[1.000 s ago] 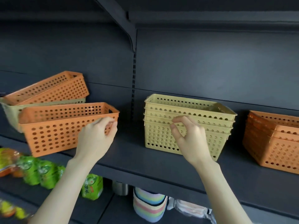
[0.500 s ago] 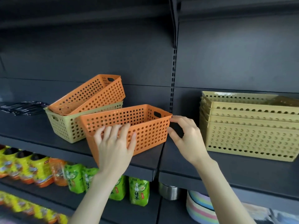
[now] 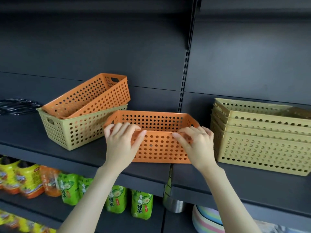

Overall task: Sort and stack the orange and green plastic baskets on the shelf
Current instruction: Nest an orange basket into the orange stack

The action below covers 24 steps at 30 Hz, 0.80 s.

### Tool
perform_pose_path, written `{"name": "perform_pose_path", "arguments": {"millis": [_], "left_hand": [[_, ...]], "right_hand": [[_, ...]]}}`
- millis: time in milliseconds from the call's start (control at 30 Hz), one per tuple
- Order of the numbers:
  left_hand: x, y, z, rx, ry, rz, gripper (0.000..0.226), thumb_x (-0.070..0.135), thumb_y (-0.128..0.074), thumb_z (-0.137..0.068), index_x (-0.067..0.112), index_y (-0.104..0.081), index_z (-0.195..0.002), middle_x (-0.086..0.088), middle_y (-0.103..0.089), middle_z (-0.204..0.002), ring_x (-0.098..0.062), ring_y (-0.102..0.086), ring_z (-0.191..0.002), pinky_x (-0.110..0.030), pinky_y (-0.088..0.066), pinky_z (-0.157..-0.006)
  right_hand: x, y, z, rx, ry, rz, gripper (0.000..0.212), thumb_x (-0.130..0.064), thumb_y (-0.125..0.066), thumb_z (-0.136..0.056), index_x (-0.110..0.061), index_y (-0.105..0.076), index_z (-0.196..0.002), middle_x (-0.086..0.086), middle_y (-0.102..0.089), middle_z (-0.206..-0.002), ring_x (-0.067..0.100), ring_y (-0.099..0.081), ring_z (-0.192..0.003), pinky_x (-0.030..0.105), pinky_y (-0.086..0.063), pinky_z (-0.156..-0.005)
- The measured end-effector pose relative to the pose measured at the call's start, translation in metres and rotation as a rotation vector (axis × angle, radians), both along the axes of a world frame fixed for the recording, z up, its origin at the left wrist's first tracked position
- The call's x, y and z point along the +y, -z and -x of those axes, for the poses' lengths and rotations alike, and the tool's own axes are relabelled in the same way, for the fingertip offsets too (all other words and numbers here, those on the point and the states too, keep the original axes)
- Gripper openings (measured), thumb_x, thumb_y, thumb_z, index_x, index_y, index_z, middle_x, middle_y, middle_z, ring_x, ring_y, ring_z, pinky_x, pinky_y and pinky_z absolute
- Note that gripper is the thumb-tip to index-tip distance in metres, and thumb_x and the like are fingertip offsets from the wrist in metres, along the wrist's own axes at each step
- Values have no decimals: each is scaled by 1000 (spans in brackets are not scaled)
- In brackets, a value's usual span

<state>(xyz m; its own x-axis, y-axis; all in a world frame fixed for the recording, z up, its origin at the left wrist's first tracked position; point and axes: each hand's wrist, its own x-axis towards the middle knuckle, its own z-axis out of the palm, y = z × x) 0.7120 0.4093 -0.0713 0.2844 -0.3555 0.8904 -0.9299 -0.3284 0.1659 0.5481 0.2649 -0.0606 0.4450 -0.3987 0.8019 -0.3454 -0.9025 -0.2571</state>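
An orange perforated basket [image 3: 159, 148] stands at the front middle of the dark shelf [image 3: 80, 158]. My left hand [image 3: 122, 145] grips its near rim on the left and my right hand [image 3: 196, 145] grips the same rim on the right. Behind it to the left, a second orange basket [image 3: 90, 96] lies tilted inside a green basket [image 3: 74, 130]. To the right sits a stack of several nested green baskets [image 3: 262, 145].
A slotted upright [image 3: 184, 81] divides the back panel. Dark utensils [image 3: 16, 105] lie at the far left. The shelf below holds green tea packs [image 3: 141, 204], yellow and orange packs [image 3: 25, 179], a metal cup [image 3: 175, 205] and pastel bowls [image 3: 208, 219].
The view has swung left. Both hands have closed on the near rim of the front orange basket, which has turned so its long side faces me and sits nearer the green stack.
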Motion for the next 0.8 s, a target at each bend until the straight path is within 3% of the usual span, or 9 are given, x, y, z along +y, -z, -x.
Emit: {"name": "perform_pose_path", "arguments": {"millis": [200,300,367,433,600,667,733,800], "left_hand": [[-13,-2,-24,71,142,-45,33,38,-44,-94,15,-67,-90,4,-66,-91,-17,-58,-90,-29,-16,-110],[-2,-10,-37,195,221,48,31,32,-49,-92,8,-67,-98,-3,-62,-102,-18,-55,-99,-27,-34,-99],[9,-16,-52,240,129,122,24,22,-56,-92,4,-66,-104,-8,-59,-108,-24,-53,-103,-31,-39,-90],[19,-21,-73,268,-42,123,27,18,-58,-91,1,-63,-111,-15,-56,-113,-32,-50,-108,-35,-36,-90],[31,-47,-128,251,-445,-85,44,27,-55,-92,0,-52,-126,-25,-51,-126,-41,-44,-115,-52,-32,-94],[28,-58,-140,296,-441,-197,41,27,-52,-94,0,-52,-124,-24,-59,-114,-38,-56,-102,-48,-39,-88],[23,-60,-147,349,-359,-260,32,22,-46,-97,2,-54,-121,-18,-66,-97,-31,-63,-73,-37,-49,-61],[23,-57,-152,348,-331,-247,28,17,-44,-98,5,-56,-120,-16,-67,-88,-28,-61,-60,-29,-43,-45]], "right_hand": [[-5,1,-17,-12,91,21,41,-52,-44,-87,-23,-72,-83,-5,-69,-75,21,-61,-80,44,-33,-93],[-10,2,-25,0,94,22,43,-54,-42,-87,-24,-73,-86,-5,-69,-76,21,-62,-82,43,-32,-94],[-13,2,-30,10,101,21,44,-55,-42,-86,-24,-73,-87,-5,-69,-78,21,-62,-84,43,-32,-94],[-14,0,-36,17,105,12,45,-56,-41,-86,-24,-73,-87,-5,-70,-80,22,-62,-87,44,-31,-95],[-12,-1,-53,34,118,-57,53,-64,-36,-82,-25,-72,-88,-8,-69,-88,20,-57,-96,42,-25,-101],[-10,0,-59,14,140,-79,56,-67,-37,-80,-25,-72,-88,-9,-69,-90,18,-55,-98,42,-23,-103],[-7,2,-63,-26,156,-92,56,-67,-39,-80,-23,-72,-87,-9,-68,-90,16,-52,-98,43,-24,-104],[-4,3,-65,-63,158,-113,55,-67,-41,-79,-21,-72,-86,-9,-67,-88,12,-46,-95,44,-26,-104]]}}
